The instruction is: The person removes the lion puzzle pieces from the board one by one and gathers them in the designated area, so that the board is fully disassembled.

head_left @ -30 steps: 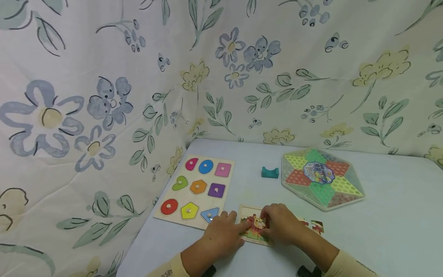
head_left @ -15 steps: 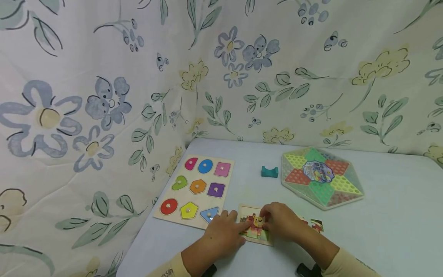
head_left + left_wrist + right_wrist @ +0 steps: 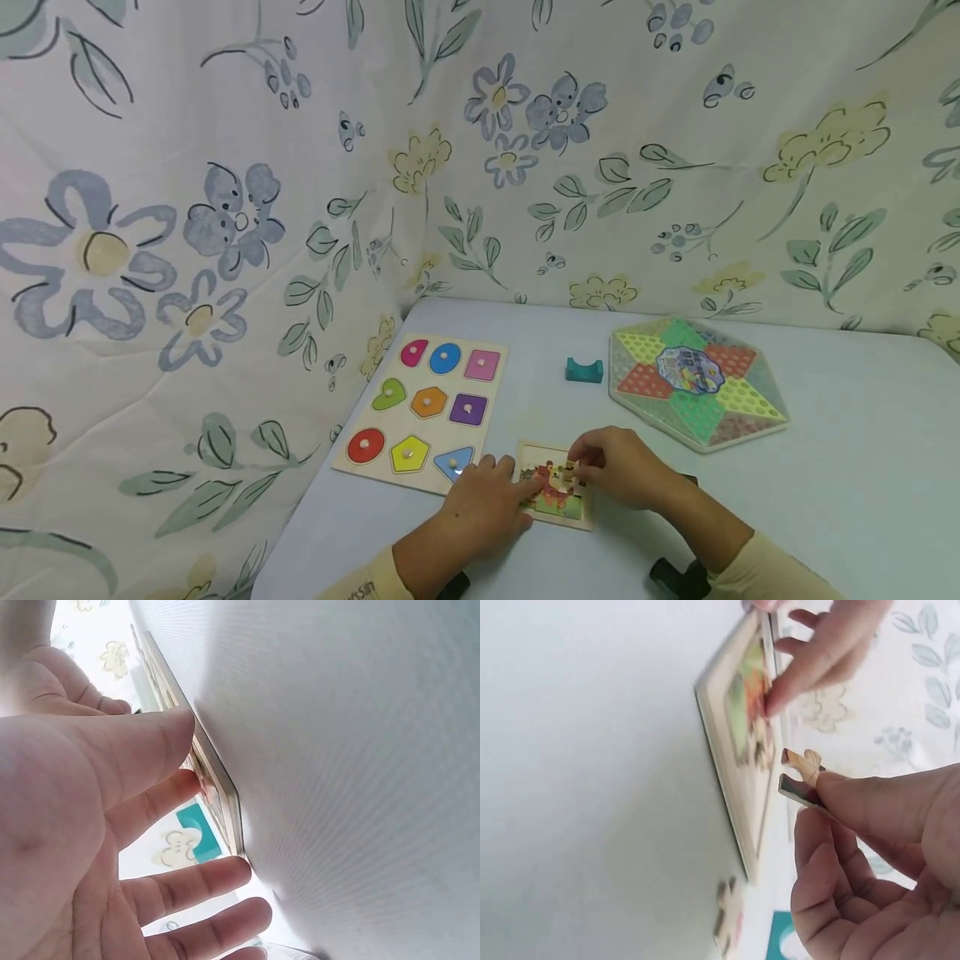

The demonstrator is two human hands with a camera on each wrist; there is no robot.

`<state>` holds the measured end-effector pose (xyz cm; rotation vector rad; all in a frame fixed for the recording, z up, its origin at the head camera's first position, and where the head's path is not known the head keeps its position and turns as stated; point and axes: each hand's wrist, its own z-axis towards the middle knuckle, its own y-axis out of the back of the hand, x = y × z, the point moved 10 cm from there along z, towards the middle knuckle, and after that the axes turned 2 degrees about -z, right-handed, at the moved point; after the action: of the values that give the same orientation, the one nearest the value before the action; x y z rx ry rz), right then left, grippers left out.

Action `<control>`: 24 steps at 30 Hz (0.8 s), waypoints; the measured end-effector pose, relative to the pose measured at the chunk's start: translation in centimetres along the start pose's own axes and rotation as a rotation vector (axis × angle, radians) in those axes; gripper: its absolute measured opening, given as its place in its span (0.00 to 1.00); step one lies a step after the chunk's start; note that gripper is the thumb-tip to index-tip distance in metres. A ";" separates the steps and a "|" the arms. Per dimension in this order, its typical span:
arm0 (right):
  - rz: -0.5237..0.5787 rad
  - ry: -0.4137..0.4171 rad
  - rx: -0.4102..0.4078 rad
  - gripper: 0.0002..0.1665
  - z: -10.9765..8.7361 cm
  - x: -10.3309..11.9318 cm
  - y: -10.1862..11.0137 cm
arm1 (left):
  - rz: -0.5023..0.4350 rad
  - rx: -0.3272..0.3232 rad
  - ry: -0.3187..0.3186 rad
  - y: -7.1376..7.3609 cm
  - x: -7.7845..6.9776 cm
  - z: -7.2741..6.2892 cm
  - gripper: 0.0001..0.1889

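A small wooden jigsaw puzzle (image 3: 536,454) with a bear picture lies flat in its tray at the table's near middle. My left hand (image 3: 486,508) reaches over its left side, index fingertip on the picture and thumb by the tray's near edge. The other left fingers extend loosely in the left wrist view. Just above the tray's right side, my right hand (image 3: 622,467) pinches a jigsaw piece (image 3: 802,769) between thumb and index finger. This piece is raised and tilted, apart from the tray in the right wrist view. Another piece (image 3: 729,915) lies beside the tray.
A wooden shape board (image 3: 442,350) with knobbed pieces lies left of the puzzle. Behind stand a teal curved block (image 3: 584,371) and a hexagonal Chinese checkers board (image 3: 697,408) under a clear cover. Floral cloth (image 3: 570,233) hangs at the table's back and left.
My right hand has risen slightly off the puzzle with a piece in its fingertips. Its forearm has shifted right and now covers most of the loose pieces. My left hand stays put.
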<state>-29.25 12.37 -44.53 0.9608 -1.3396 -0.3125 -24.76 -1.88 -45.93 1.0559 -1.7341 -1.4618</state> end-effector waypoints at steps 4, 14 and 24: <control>-0.013 0.011 -0.004 0.05 -0.5 -0.3 1.0 | 0.003 -0.003 -0.007 0.0 -0.1 0.0 0.29; 0.001 -0.109 0.005 0.06 -3.3 -4.3 3.7 | -0.026 -0.008 -0.013 0.0 -0.3 -0.1 0.29; 0.015 -0.139 0.071 0.07 -7.6 -8.6 5.4 | -0.061 -0.020 -0.036 0.2 -0.5 -0.3 0.30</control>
<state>-26.30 24.67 -45.85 1.0027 -1.4927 -0.3266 -24.31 -1.61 -45.63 1.0874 -1.7217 -1.5416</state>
